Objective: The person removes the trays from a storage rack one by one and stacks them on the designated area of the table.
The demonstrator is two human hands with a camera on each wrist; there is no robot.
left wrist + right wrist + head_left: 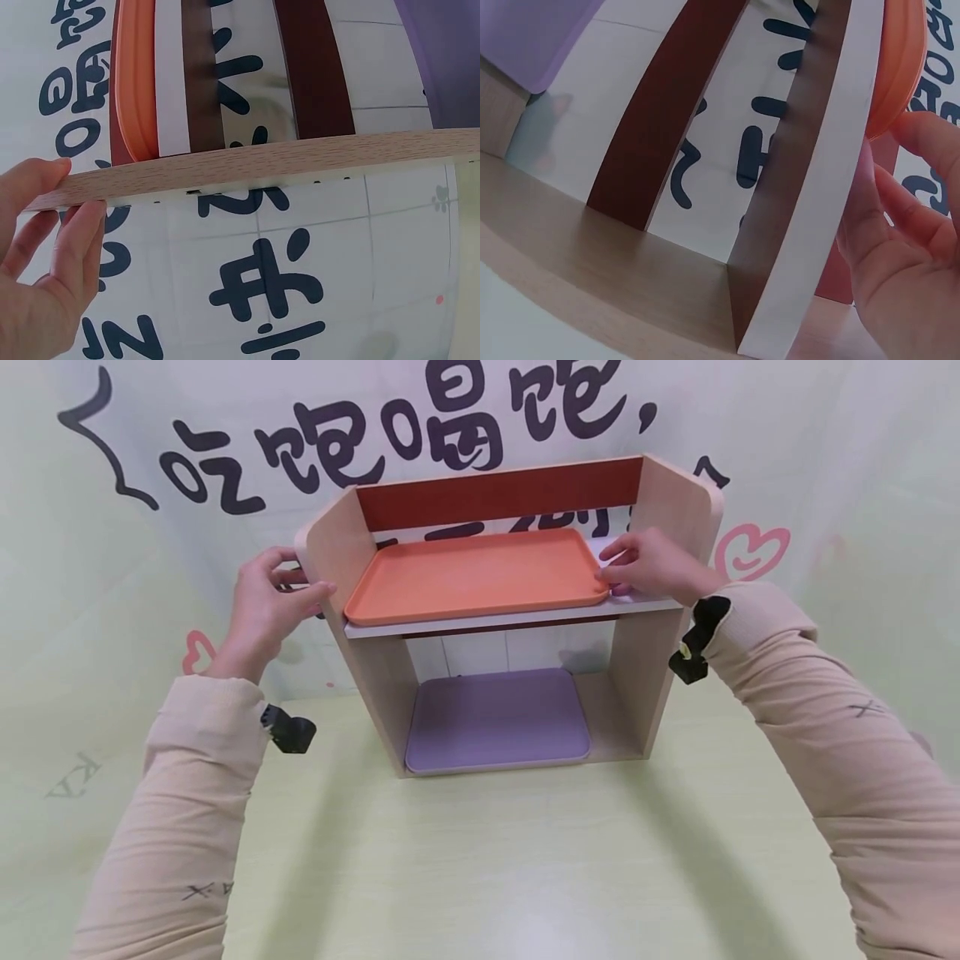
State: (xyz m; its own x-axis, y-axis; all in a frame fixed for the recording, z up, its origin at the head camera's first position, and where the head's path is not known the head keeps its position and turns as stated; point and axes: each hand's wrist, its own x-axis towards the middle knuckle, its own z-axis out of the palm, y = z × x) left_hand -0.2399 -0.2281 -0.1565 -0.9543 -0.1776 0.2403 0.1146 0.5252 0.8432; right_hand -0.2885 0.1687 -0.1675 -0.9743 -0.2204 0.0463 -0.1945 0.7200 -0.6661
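A small two-tier wooden shelf [663,677] stands against the backdrop. On its upper white board lies an orange tray [480,575], pushed up to the left side panel. A purple tray [498,722] lies on the bottom tier, also toward the left. My left hand [266,606] grips the upper front edge of the left side panel [262,165], thumb on one face and fingers on the other. At the orange tray's right front corner, my right hand [648,564] pinches the rim between thumb and fingers. In the right wrist view those fingertips [911,127] meet the tray's end.
Behind the shelf hangs a pale backdrop cloth [225,435] with large dark characters and pink hearts. The shelf rests on a light greenish table [487,852]. Red-brown crossbars [502,497] span its back. Each wrist carries a small black camera mount [288,729].
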